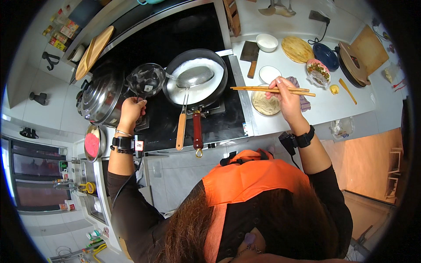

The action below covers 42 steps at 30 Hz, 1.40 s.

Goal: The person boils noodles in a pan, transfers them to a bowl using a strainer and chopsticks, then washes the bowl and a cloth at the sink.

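My left hand (132, 110) grips a clear see-through vessel (146, 80), held up left of a dark wok (197, 100) on the cooktop. White liquid or batter (179, 93) fills much of the wok. A wire-mesh strainer (195, 77) with a wooden handle lies across it, its basket over the white contents. In my right hand (285, 97) is a pair of wooden chopsticks (250, 88), pointing left towards the wok. Below that hand stands a bowl of pale strips (265, 104), partly hidden by the hand and chopsticks. A white bowl (270, 74) stands just behind it.
A large lidded steel pot (102, 95) stands at left, near a basin with a pink item (92, 144). On the right counter are a cleaver (250, 52), flatbreads (297, 49), a blue dish (325, 56), a bowl of chopped food (317, 70) and an electric griddle (353, 64).
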Available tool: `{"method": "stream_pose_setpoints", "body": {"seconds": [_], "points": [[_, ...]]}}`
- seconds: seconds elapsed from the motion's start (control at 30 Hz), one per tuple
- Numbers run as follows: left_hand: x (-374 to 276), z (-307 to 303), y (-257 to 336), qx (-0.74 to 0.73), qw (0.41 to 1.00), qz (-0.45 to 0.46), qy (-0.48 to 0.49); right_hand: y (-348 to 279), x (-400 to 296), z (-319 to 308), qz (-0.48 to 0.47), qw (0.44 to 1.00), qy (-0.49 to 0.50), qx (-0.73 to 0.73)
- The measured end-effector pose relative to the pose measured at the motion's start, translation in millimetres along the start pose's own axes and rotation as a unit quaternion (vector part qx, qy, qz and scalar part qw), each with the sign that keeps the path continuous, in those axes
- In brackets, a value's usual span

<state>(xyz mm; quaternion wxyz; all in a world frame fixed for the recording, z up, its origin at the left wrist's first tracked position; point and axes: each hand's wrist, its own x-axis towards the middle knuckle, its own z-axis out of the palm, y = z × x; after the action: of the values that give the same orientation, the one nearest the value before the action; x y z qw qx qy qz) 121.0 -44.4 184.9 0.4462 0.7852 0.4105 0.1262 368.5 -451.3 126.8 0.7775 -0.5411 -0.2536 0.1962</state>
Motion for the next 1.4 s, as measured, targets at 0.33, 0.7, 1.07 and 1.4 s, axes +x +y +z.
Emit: {"method": "stream_pose_setpoints", "body": {"seconds": [0.33, 0.7, 1.07, 1.4], "points": [[-49.4, -6.6, -63.7, -0.102, 0.992, -0.072, -0.002, -2.8, 0.4, -0.5, -0.016, 0.998, 0.003, -0.055], [-27.6, 59.9, -225.5, -0.131, 0.979, -0.155, 0.009, 8.8, -1.4, 7.0, 0.008, 1.0, 0.029, 0.001], [-9.7, 60.0, -167.6, 0.324, 0.898, 0.246, 0.167, 18.1, 9.6, 38.0, 0.02, 0.996, -0.065, -0.061], [-118.9, 85.5, -100.7, 0.035, 0.953, 0.271, 0.132, 38.3, 16.3, 18.9, 0.094, 0.986, -0.133, 0.048]]}}
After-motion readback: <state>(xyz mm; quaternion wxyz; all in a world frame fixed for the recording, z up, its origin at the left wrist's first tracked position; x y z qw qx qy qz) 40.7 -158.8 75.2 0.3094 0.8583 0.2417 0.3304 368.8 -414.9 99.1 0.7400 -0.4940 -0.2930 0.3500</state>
